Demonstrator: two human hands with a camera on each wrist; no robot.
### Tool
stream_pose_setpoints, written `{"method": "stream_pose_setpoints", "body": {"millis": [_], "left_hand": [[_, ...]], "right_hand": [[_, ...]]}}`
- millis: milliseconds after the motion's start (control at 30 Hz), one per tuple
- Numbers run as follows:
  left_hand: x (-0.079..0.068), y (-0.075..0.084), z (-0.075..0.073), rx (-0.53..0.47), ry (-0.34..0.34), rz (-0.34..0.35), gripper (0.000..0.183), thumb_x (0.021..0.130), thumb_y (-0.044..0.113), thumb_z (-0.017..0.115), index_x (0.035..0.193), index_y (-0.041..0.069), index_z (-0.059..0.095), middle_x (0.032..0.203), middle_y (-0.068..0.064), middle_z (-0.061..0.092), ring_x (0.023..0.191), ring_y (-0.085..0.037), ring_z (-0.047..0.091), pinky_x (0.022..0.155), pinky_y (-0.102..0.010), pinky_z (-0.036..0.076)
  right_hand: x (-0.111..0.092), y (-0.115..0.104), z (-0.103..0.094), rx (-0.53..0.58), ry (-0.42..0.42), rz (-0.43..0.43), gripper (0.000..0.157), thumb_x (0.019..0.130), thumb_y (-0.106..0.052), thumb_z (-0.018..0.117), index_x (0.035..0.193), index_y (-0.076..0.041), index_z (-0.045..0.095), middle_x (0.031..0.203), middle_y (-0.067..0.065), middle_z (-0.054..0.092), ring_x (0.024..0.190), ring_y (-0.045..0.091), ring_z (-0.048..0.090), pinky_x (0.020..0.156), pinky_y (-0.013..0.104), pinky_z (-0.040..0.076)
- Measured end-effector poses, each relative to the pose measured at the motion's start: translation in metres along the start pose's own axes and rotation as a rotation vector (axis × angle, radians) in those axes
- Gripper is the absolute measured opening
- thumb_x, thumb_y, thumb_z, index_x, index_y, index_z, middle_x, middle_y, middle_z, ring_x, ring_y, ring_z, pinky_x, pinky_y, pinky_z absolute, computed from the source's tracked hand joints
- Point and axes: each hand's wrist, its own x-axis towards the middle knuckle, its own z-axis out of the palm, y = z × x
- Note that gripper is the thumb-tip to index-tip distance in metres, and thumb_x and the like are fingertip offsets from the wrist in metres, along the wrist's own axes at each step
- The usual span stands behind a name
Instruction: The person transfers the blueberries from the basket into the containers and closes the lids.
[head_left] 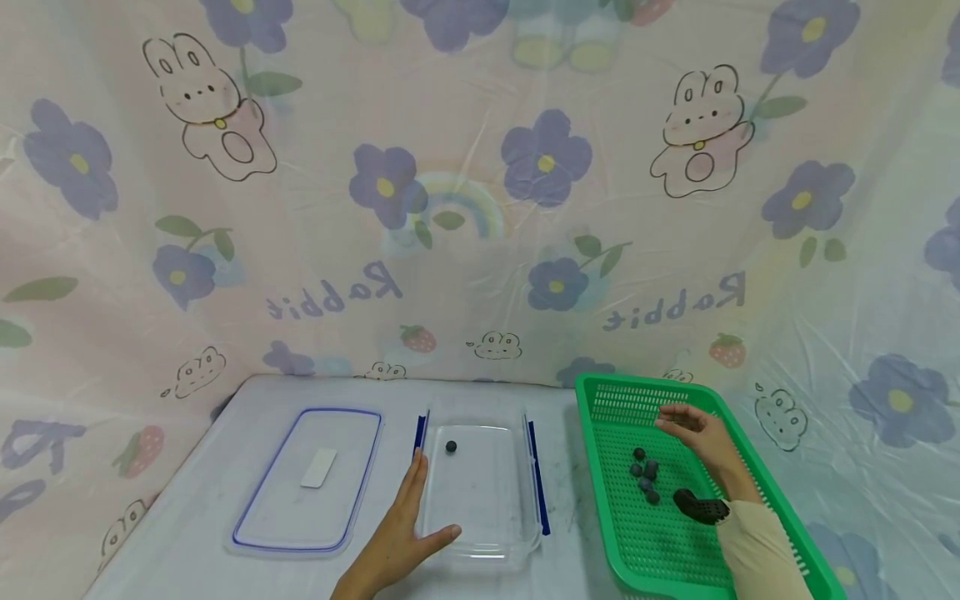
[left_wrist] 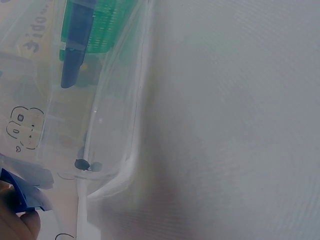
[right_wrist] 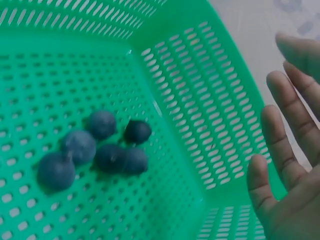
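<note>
A clear plastic box (head_left: 480, 492) with blue side clips stands in the middle of the table, one blueberry (head_left: 451, 447) inside near its far left. My left hand (head_left: 401, 529) lies against the box's left side, fingers straight and thumb spread out over the near edge. In the left wrist view, its fingertips (left_wrist: 17, 220) are at a blue clip (left_wrist: 22, 192). My right hand (head_left: 701, 442) is held over the green basket (head_left: 592, 467), its fingers parted and nothing between them. Below it, several blueberries (right_wrist: 80, 147) are grouped on the basket's perforated floor.
A clear lid (head_left: 288, 517) with a blue seal and a white label (head_left: 318, 467) lies left of the box. A dark wrist strap (head_left: 701, 506) shows at the right sleeve (head_left: 757, 550). Behind the table hangs a rabbit-and-flower patterned curtain (head_left: 465, 275).
</note>
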Motion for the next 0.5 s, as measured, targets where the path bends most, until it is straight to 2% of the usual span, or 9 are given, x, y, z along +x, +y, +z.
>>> {"method": "stream_pose_setpoints", "body": {"millis": [133, 267, 367, 500], "left_hand": [[0.000, 0.000, -0.001, 0.001, 0.002, 0.005, 0.106, 0.084, 0.050, 0.071, 0.157, 0.013, 0.004, 0.162, -0.009, 0.000, 0.144, -0.034, 0.012, 0.106, -0.062, 0.024], [-0.001, 0.001, -0.001, 0.004, 0.007, 0.014, 0.105, 0.084, 0.049, 0.071, 0.157, 0.013, 0.004, 0.162, -0.009, 0.000, 0.144, -0.033, 0.012, 0.106, -0.062, 0.024], [-0.001, 0.001, -0.001, 0.004, 0.013, 0.024, 0.105, 0.084, 0.048, 0.072, 0.157, 0.013, 0.005, 0.162, -0.009, 0.001, 0.144, -0.033, 0.011, 0.107, -0.061, 0.024], [-0.001, 0.001, -0.001, 0.000, 0.012, 0.027, 0.105, 0.084, 0.048, 0.072, 0.157, 0.013, 0.005, 0.162, -0.010, 0.001, 0.144, -0.032, 0.011, 0.107, -0.060, 0.023]], "right_hand": [[-0.001, 0.007, -0.002, -0.018, -0.002, 0.033, 0.050, 0.095, -0.030, 0.064, 0.133, 0.001, 0.052, 0.117, 0.005, 0.063, 0.099, 0.001, 0.058, 0.084, 0.017, 0.046], [-0.003, 0.014, -0.003, -0.033, 0.001, 0.069, 0.053, 0.095, -0.032, 0.064, 0.134, 0.002, 0.051, 0.118, 0.005, 0.063, 0.098, -0.002, 0.057, 0.098, 0.041, 0.044], [-0.004, 0.020, -0.003, -0.047, -0.007, 0.107, 0.053, 0.095, -0.032, 0.065, 0.133, 0.002, 0.051, 0.118, 0.005, 0.063, 0.095, -0.005, 0.056, 0.100, 0.057, 0.038], [-0.006, 0.028, -0.002, -0.075, -0.026, 0.155, 0.054, 0.093, -0.033, 0.066, 0.132, 0.002, 0.052, 0.122, 0.011, 0.061, 0.095, -0.005, 0.055, 0.095, 0.057, 0.042]]}}
